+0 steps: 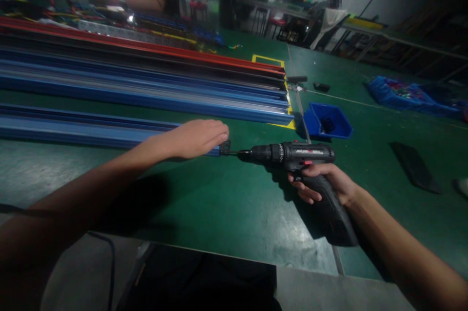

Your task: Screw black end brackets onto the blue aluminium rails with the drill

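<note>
My left hand lies palm down over the right end of a long blue rail on the green table, fingers curled over the end next to a small black end piece. My right hand grips the handle of a black cordless drill. The drill points left and its bit meets the black end piece at the rail's tip.
Several more long blue, grey and red rails lie further back. A blue bin stands right of them, a black flat piece at the far right, a blue tray beyond. Other people sit at tables in the background.
</note>
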Demonstrator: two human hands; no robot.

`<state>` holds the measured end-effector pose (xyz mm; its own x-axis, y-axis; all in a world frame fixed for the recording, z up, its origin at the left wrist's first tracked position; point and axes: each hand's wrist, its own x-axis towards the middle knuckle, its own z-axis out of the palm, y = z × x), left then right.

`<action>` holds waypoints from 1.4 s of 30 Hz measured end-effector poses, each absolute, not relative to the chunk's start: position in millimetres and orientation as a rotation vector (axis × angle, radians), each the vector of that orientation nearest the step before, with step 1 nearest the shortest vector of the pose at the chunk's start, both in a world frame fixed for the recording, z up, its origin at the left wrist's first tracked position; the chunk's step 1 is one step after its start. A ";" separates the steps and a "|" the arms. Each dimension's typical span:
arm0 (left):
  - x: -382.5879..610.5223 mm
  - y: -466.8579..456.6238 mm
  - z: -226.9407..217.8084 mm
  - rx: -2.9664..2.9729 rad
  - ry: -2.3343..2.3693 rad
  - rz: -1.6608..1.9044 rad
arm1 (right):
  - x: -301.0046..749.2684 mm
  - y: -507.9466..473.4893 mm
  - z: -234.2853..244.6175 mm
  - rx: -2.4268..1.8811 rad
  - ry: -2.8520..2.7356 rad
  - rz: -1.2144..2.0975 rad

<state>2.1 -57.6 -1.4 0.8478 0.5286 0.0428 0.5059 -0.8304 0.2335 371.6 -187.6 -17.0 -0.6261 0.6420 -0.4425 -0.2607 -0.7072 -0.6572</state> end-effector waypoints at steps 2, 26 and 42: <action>1.9 -57.6 -1.6 2.810 0.800 0.158 | 370.7 -187.7 -15.8 -0.933 -0.754 2.314; 2.1 -57.9 -1.4 2.818 0.801 0.158 | 370.7 -187.9 -15.7 -0.916 -0.746 2.315; 1.8 -57.6 -1.1 2.820 0.791 0.184 | 368.9 -187.8 -13.9 -0.931 -0.753 2.314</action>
<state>1.8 -57.6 -1.1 0.8486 0.5252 0.0637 0.4994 -0.8350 0.2312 368.9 -187.8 -13.9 -0.6226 0.6456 -0.4422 -0.2615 -0.7043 -0.6600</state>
